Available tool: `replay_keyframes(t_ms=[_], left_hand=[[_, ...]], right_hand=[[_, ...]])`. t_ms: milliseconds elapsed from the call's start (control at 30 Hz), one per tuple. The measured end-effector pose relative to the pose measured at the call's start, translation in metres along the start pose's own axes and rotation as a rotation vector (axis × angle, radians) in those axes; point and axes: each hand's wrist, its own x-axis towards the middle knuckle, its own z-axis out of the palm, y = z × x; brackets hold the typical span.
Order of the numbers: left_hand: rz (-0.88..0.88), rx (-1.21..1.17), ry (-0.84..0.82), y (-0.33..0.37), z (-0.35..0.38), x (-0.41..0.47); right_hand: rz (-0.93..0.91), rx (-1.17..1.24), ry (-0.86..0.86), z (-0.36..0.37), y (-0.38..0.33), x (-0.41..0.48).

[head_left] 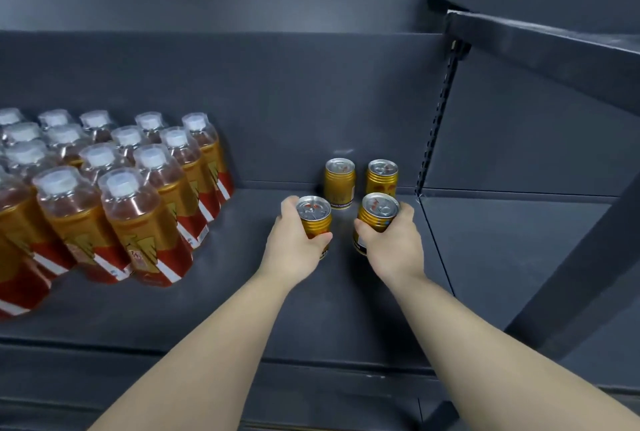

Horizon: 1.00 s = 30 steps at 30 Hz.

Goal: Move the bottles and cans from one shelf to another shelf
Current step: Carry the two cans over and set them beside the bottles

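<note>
Both my arms reach onto a dark grey shelf [207, 302]. My left hand [294, 243] grips a gold can [314, 217] around its side, and my right hand [394, 240] grips a second gold can [375, 214], tilted slightly. Whether either can touches the shelf I cannot tell. Behind them two more gold cans [340, 178] [382, 177] stand upright against the back wall. Several bottles [138, 209] with white caps and gold-and-red labels stand in rows at the left.
A slotted upright [438, 112] divides this bay from the one at the right, whose shelf [502, 250] holds nothing. A higher shelf edge [540, 46] juts out at the upper right. Bare shelf lies between the bottles and the cans.
</note>
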Motion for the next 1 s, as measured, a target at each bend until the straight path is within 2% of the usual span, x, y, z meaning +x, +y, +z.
replay_keyframes(t_ms=[233, 600, 1000], left_hand=[[0.074, -0.038, -0.103, -0.002, 0.015, 0.036], [0.079, -0.153, -0.205, -0.006, 0.032, 0.072], [0.136, -0.048, -0.213, -0.013, 0.036, 0.074]], right_hand=[[0.053, -0.053, 0.058, 0.004, 0.001, 0.017], [0.050, -0.080, 0.079, 0.010, 0.001, 0.038], [0.051, -0.014, 0.019, 0.012, 0.008, 0.043]])
